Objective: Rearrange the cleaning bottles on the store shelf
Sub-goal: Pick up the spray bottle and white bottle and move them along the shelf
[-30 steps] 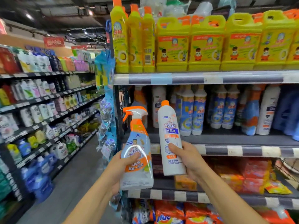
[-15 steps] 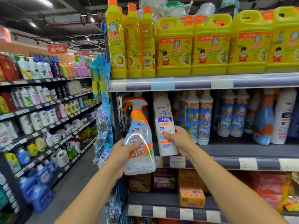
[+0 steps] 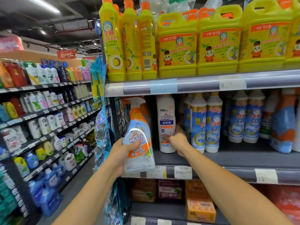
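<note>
The spray bottle (image 3: 138, 143), pale blue with an orange band and a white-and-orange trigger head, sits in the left hand (image 3: 120, 155), whose fingers and thumb wrap round its lower body. It is close to upright, its base level with the front edge of the middle shelf (image 3: 227, 159) and its head up at the left end of that shelf. Just right of it is a tall white bottle (image 3: 166, 120), upright, its base down on the shelf board. The right hand (image 3: 178, 142) grips this bottle low down, thumb across the label and fingers curled behind it. The two held bottles are just beside each other; whether they touch is unclear.

Right of the right hand, a row of blue-and-white bottles (image 3: 206, 124) stands on the same shelf, the nearest just beside the white bottle. Above both hands, yellow bottles (image 3: 113, 43) and yellow jugs (image 3: 177, 46) fill the upper shelf. Price tags (image 3: 183, 172) line the shelf edge between the forearms, with orange boxes (image 3: 200, 208) on the shelf below. Far left of the left hand runs an aisle of stocked shelves (image 3: 40, 111).
</note>
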Available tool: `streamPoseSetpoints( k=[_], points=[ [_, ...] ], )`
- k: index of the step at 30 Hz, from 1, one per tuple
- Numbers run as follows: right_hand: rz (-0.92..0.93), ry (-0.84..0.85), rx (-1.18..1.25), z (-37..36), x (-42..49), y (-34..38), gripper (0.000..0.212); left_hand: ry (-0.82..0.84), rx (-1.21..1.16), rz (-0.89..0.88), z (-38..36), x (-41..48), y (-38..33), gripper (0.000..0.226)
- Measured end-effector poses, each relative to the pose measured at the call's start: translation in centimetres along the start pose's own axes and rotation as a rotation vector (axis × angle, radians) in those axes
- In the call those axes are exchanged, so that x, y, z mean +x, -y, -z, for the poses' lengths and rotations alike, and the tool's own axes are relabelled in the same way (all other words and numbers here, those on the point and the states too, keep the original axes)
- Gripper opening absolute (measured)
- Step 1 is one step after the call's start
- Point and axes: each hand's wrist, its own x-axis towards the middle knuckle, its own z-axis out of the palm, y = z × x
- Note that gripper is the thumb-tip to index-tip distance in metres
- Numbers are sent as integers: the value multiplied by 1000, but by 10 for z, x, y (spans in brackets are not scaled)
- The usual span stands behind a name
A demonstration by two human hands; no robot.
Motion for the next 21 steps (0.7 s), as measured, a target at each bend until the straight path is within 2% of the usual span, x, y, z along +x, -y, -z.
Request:
streamPoseSetpoints(
  k=[13,17,21],
  points=[
    [26,-46,-95,-5,6,-9,53,-38,-34,-18,-10,53,9,46],
    [9,-96,-184,-6,4,-13,54,-37,-25,-32,-8,71,16,44],
    [-9,-75,-271,-3,1,-21,59,1,24,-88,-5,84,20,40]
  ],
)
